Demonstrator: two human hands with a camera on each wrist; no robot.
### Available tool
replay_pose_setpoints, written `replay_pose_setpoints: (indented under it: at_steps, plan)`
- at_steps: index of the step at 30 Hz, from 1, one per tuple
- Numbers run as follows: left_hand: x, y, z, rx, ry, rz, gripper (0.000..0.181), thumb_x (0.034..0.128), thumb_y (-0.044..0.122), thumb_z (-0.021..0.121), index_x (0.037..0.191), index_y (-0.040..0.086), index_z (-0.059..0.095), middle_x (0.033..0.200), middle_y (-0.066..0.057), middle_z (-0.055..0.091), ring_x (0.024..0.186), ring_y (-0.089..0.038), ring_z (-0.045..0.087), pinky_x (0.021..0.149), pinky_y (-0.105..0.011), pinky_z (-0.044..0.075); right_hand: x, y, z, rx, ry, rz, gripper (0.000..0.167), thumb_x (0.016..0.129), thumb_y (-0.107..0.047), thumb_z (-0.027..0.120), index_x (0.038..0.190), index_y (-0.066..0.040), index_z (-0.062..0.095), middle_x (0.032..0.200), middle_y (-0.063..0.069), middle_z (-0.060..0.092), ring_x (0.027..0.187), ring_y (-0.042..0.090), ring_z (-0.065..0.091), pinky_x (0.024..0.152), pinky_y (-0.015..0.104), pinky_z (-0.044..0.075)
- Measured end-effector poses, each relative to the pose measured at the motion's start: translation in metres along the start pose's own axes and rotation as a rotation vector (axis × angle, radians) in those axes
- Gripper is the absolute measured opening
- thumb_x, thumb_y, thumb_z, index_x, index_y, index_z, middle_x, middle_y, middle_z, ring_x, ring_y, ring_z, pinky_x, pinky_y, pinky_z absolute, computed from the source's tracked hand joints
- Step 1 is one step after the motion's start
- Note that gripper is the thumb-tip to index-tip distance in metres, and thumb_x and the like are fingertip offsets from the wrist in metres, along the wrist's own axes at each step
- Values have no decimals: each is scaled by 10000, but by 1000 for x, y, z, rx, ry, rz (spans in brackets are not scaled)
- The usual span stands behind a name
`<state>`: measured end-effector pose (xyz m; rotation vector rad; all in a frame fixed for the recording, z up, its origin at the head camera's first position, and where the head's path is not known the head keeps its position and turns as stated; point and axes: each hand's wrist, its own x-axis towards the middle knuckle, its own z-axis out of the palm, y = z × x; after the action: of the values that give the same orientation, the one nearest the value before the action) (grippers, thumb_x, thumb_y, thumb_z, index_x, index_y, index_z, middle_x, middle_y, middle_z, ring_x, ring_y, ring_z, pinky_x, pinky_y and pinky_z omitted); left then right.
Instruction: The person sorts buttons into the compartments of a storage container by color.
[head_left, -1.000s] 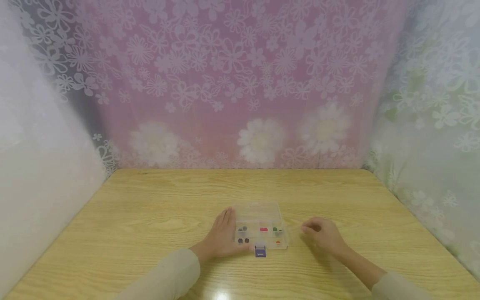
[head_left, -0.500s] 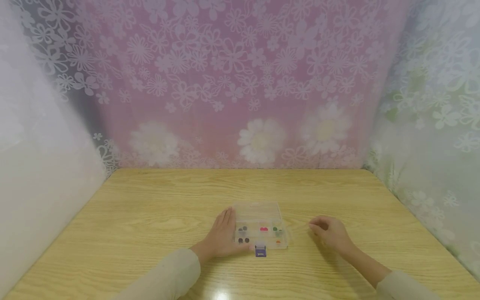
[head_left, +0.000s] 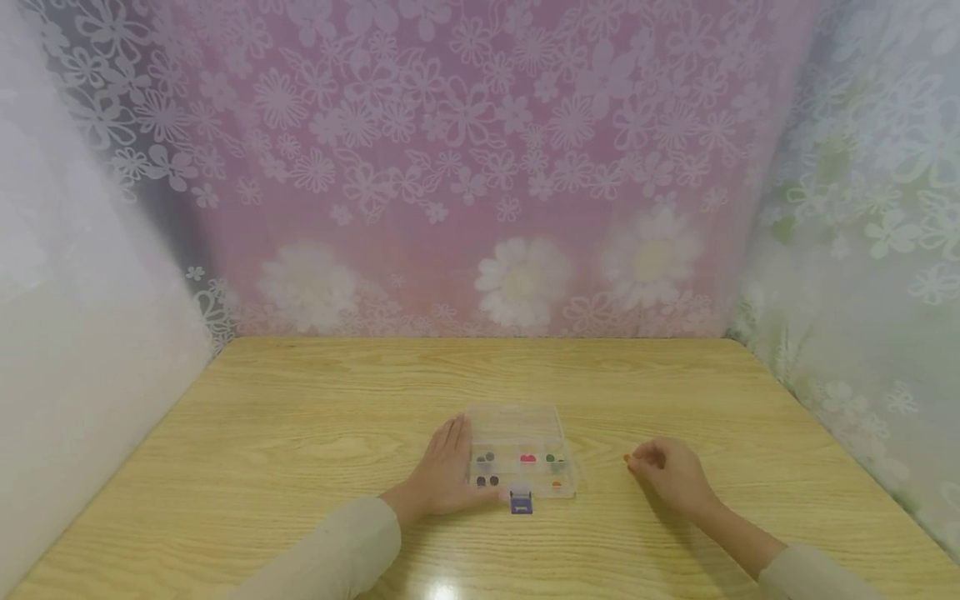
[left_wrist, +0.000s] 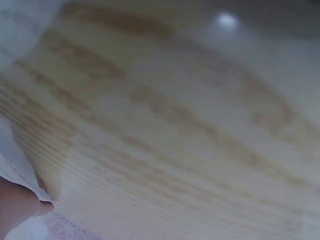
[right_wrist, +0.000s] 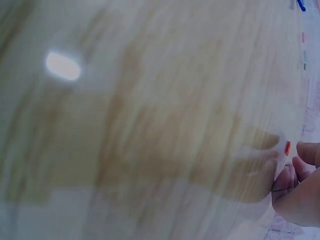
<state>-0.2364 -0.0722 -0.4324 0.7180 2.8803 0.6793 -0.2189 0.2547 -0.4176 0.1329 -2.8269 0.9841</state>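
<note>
A clear plastic compartment box (head_left: 536, 492) stands on the table in the head view, its lid (head_left: 516, 423) raised at the back. Small dark (head_left: 487, 482), pink (head_left: 528, 459), green (head_left: 551, 459) and orange (head_left: 557, 485) pieces sit in separate compartments. A purple latch (head_left: 521, 502) hangs at the front. My left hand (head_left: 444, 471) rests along the box's left side, fingers straight, thumb against the front; part of it (left_wrist: 20, 206) shows in the left wrist view. To the right, my right hand (head_left: 671, 475) holds a small orange piece (right_wrist: 287, 148) at its fingertips, low over the table.
The wood-grain table (head_left: 315, 400) reaches back to a pink flowered curtain (head_left: 480, 167). Pale curtains hang on the left (head_left: 90, 333) and right (head_left: 877, 317) sides. Bare tabletop separates the box from my right hand.
My right hand has drawn farther right from the box, and the orange piece now shows at its fingertips. The left hand and the box stay where they were.
</note>
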Motion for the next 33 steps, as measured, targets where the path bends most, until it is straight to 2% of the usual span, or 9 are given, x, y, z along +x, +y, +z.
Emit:
replay_pose_setpoints:
  at_steps: [8, 14, 21, 33]
  plan:
    - [1, 0, 1, 4, 4, 7, 1149, 764, 695, 545, 1452, -79, 47, 1538, -245, 44, 1431, -382, 54, 1170, -492, 90, 0, 5, 3, -22, -12, 19, 113, 824, -92, 662, 871, 11, 660, 839, 77, 640, 720, 108, 490, 595, 211, 407]
    - [1, 1, 1, -3, 4, 4, 1151, 761, 689, 555, 1454, -75, 45, 1538, -245, 42, 1430, -382, 56, 1171, -486, 86, 0, 3, 4, -31, -10, 16, 81, 821, -56, 656, 844, 21, 654, 800, 69, 642, 704, 126, 498, 580, 208, 404]
    - [0, 2, 0, 1, 15, 5, 1154, 756, 688, 562, 1454, -74, 47, 1537, -246, 50, 1429, -382, 68, 1170, -484, 94, -1, 0, 5, -24, -19, 18, 69, 822, -23, 642, 844, 43, 638, 832, 102, 619, 726, 150, 495, 578, 200, 395]
    - [0, 1, 1, 9, 8, -1, 1153, 760, 691, 556, 1453, -76, 46, 1537, -247, 43, 1429, -382, 63, 1171, -483, 88, -1, 0, 5, -17, -25, 37, 76, 837, -48, 635, 795, 12, 617, 795, 71, 625, 724, 149, 522, 603, 233, 426]
